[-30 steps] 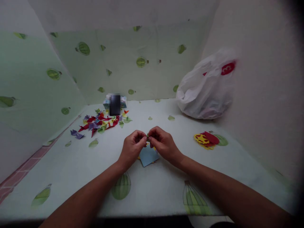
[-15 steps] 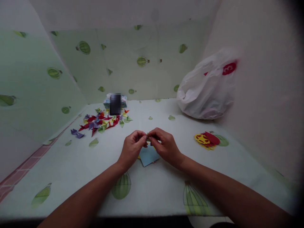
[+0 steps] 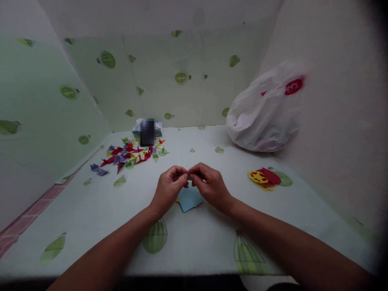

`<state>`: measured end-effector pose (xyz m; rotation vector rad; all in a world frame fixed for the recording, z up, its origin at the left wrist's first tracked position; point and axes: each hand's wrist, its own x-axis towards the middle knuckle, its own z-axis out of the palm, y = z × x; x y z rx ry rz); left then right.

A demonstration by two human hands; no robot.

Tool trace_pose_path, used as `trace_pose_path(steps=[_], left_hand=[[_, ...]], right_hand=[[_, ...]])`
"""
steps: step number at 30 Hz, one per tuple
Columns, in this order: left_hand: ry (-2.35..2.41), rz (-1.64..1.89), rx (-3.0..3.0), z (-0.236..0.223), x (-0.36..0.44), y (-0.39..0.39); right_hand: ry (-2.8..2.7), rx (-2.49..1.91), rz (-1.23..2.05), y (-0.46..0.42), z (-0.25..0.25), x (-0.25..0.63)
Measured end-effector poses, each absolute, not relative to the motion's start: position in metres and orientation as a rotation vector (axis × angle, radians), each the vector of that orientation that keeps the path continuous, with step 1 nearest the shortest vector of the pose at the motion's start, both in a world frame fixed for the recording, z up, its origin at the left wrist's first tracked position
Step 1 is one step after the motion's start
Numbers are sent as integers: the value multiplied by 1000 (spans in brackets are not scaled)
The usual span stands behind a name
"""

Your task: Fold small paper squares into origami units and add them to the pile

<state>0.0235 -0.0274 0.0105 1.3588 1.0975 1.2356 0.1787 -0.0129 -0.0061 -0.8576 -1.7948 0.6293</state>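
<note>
My left hand [image 3: 171, 183] and my right hand [image 3: 212, 184] meet over the middle of the table, fingertips almost touching. Both are closed in a pinch on a small greenish piece of paper [image 3: 189, 176], mostly hidden by the fingers; its folds are too small to make out. Just below the hands lies a light blue square of paper [image 3: 189, 199], with yellow paper edges showing from under it.
At the back left, several folded paper cranes [image 3: 121, 157] in red, purple, green and yellow lie heaped before a tissue box [image 3: 159, 129] and a blurred dark object [image 3: 147, 132]. To the right are red and yellow paper cut-outs [image 3: 271, 176] and a white plastic bag [image 3: 263, 117].
Almost nothing differs. The fingertips have shifted very slightly around the small paper; the things on the table stay where they were.
</note>
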Motion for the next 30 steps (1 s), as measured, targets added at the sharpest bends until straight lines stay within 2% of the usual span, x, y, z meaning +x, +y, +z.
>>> trace_pose_path(steps=[7, 30], left_hand=[[1090, 1224, 1333, 9, 23, -26], [1145, 1165, 1454, 10, 20, -26]], right_hand=[[-1643, -808, 910, -13, -8, 177], [-1750, -812, 776, -13, -1, 179]])
